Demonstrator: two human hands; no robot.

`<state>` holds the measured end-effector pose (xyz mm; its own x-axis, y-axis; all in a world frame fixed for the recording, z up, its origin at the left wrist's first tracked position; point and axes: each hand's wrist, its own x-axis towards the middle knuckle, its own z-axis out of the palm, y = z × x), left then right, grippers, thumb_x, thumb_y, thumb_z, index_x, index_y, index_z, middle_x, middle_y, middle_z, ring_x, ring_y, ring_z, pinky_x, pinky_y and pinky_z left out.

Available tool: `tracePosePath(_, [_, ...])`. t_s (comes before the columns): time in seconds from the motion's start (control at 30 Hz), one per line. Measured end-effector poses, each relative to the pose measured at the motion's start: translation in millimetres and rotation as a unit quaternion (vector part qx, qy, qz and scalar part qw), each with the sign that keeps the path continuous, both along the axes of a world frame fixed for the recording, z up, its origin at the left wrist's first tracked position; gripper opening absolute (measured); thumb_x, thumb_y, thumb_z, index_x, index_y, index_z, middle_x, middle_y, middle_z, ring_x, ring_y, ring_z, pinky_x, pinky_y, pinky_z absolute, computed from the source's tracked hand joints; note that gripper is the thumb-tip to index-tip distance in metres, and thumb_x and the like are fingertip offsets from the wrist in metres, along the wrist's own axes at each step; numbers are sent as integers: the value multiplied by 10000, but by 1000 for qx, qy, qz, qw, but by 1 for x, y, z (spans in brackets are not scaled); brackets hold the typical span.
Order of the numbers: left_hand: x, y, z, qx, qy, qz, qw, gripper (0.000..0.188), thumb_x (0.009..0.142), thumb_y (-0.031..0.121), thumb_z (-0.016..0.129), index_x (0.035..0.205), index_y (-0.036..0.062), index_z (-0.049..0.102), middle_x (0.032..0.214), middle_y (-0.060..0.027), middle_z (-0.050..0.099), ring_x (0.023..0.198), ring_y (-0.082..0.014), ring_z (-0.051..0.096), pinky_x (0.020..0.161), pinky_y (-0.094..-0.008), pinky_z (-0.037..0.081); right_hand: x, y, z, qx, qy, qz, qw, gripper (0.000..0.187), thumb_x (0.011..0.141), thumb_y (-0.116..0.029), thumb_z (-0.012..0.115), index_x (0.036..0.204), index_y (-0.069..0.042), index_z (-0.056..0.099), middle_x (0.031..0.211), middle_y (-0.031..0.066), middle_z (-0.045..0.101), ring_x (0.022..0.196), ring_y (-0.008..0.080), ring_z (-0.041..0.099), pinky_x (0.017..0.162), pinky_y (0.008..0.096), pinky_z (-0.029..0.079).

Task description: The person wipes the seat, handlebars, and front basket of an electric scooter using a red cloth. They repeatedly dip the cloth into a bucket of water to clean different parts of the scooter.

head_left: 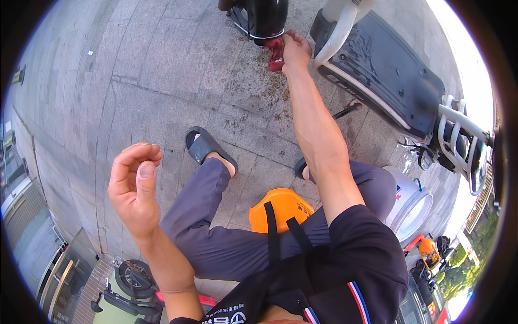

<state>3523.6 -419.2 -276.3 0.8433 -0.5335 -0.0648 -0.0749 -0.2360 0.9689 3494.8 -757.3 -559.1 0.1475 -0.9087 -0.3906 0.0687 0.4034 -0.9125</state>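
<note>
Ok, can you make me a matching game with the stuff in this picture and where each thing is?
Things:
1. red rag
2. orange stool
3. white bucket
4. left hand

Places or states:
A. under the seated person's legs
B. raised in the air, holding nothing
C. gripped by the right hand against the black scooter wheel cover
D. on the pavement at the person's right side

Pairs: 1-C, 2-A, 3-D, 4-B
</note>
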Motion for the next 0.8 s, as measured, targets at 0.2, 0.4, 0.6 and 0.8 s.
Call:
tracePosePath(0.2, [-2, -3, 1, -4, 3, -9, 1000, 255, 945, 140, 641, 1121, -41, 605, 1063, -120, 656, 948, -170, 629, 871, -315, 509, 33, 72, 8, -209, 246, 22, 946, 427, 882, -183, 629, 1200, 75, 504, 1154, 254, 519, 1088, 419, 533, 943, 465, 438])
tracePosePath(0.4, [-5, -7, 1, -6, -4, -22, 1000, 244, 945, 124, 631, 1119, -45, 604, 1069, -125, 651, 950, -173, 627, 873, -317, 508, 14, 89, 8, -352, 206, 20, 913, 409, 840, -118, 676, 1189, 42, 536, 1115, 214, 540, 1049, 408, 551, 910, 443, 468])
tracePosePath(0.6, [-6, -14, 0, 8, -10, -21, 1000, 234, 946, 111, 624, 1117, -48, 603, 1069, -126, 646, 948, -172, 622, 876, -315, 504, 10, 82, 6, -371, 164, 148, 902, 249, 828, -168, 715, 1041, -41, 690, 1047, 151, 641, 968, 342, 636, 847, 392, 515])
tracePosePath(0.8, [-5, -13, -1, 20, 0, -18, 1000, 229, 946, 108, 623, 1113, -48, 605, 1059, -122, 651, 947, -168, 622, 864, -309, 503, -2, 56, -24, -253, 196, 187, 929, 222, 845, -177, 671, 1018, -44, 716, 1047, 171, 656, 981, 343, 638, 862, 404, 508])
